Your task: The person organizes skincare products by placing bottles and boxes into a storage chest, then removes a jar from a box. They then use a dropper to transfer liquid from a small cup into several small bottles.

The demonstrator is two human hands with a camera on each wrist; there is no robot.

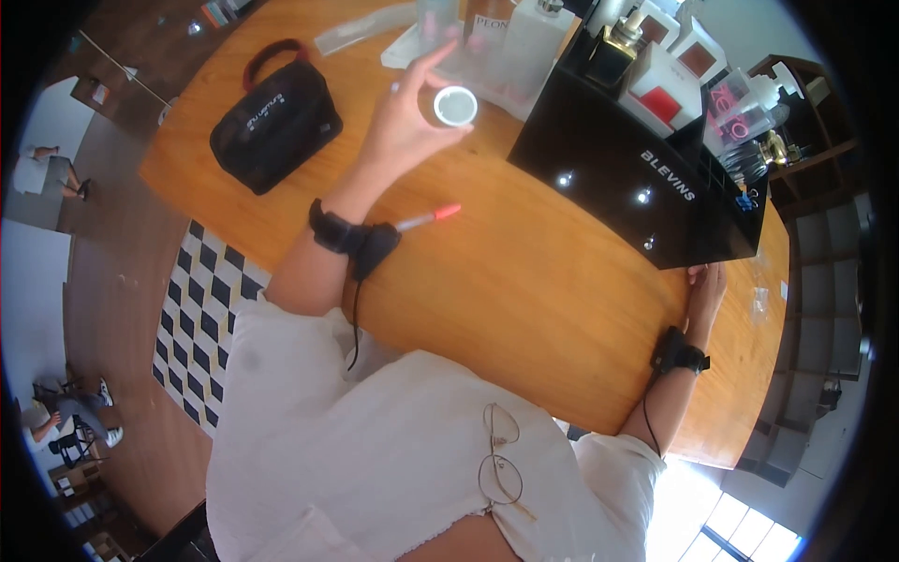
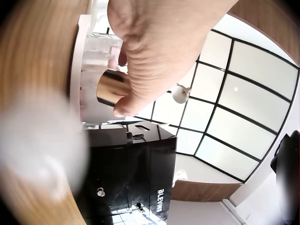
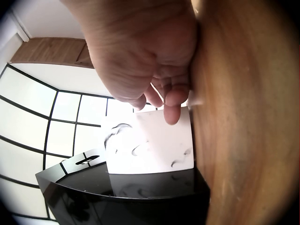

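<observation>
My left hand (image 1: 398, 122) is raised over the table and pinches a small round cap (image 1: 456, 107) between thumb and fingers. From above, the cap's white rim and greyish inside face the head camera. Its shiny gold side (image 2: 112, 88) shows in the left wrist view. My right hand (image 1: 709, 286) rests on the table by the lower right corner of a black drawer box (image 1: 609, 187) marked BLEVINS. In the right wrist view its fingers hang loosely curled, and one fingertip overlaps a white marble-patterned box (image 3: 150, 145). Nothing shows in its grasp.
A black pouch (image 1: 276, 126) with a red strap lies at the left. A red-capped pen (image 1: 431, 217) lies near my left wrist. Bottles, including a frosted pump bottle (image 1: 534, 47), stand on a white tray (image 1: 401, 53). Cosmetics and boxes (image 1: 663, 89) crowd the drawer box's top.
</observation>
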